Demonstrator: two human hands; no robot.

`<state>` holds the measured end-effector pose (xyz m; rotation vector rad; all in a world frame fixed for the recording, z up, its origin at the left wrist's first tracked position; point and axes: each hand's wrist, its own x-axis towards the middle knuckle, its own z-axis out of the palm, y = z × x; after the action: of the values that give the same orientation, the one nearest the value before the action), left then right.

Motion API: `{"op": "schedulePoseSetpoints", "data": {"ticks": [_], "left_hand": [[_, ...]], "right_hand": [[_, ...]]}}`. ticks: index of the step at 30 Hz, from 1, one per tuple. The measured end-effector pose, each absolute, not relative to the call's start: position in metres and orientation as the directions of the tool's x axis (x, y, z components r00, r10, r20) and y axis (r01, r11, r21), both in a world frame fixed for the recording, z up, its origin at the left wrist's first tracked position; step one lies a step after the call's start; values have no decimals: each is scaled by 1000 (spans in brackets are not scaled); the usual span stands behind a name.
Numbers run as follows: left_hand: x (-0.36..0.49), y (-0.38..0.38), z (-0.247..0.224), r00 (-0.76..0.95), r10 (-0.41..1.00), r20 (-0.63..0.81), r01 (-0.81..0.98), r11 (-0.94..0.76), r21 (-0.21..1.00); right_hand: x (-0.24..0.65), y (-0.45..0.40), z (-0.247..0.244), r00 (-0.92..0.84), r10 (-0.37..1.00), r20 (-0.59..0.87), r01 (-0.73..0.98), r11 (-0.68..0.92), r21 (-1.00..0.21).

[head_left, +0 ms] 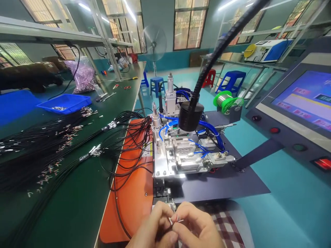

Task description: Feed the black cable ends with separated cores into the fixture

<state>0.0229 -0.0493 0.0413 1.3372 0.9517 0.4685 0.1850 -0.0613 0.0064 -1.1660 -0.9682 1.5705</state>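
Note:
My left hand (157, 227) is closed on a thin black cable (120, 218), whose stripped end shows small red and white wires (177, 219). Fingertips of my right hand (195, 227) pinch those same wires, right against the left fingers. Both hands are low in the head view, just in front of the metal clamps of a bench machine (186, 160). From the left hand the cable runs up along the orange base plate (137, 199). The exact grip inside the left palm is hidden.
Bundles of black cables (95, 151) lie across the green table (85, 203) at left, near a blue tray (64, 103). A black flexible hose (191, 115) hangs over the machine. To the right stand a green solder spool (224, 101) and a control screen (307, 103).

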Motion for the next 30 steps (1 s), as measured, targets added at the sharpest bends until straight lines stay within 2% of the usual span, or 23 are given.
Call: {"op": "schedulePoseSetpoints", "data": {"ticks": [3, 7, 11, 14, 18, 25, 30], "left_hand": [[31, -44, 42, 520, 782, -343, 75, 358, 931], [35, -35, 40, 471, 770, -430, 87, 445, 891], [37, -28, 41, 463, 735, -495, 64, 529, 846], [41, -25, 44, 360, 797, -484, 50, 502, 864], [44, -22, 47, 240, 853, -463, 104, 451, 886], [46, -25, 44, 260, 828, -497, 86, 492, 866], [43, -27, 38, 258, 845, -468, 153, 442, 884]], "right_hand": [[193, -55, 12, -184, 946, -268, -217, -305, -927], [206, -48, 25, -74, 942, -329, -186, -337, -923], [207, -45, 34, 20, 967, -253, -109, -249, -962], [205, -46, 35, 55, 972, -229, -78, -225, -971], [201, -50, 30, -59, 953, -297, -125, -302, -945], [190, -45, 21, -88, 929, -359, -311, -368, -877], [187, -44, 21, -92, 929, -359, -321, -369, -872]]}}
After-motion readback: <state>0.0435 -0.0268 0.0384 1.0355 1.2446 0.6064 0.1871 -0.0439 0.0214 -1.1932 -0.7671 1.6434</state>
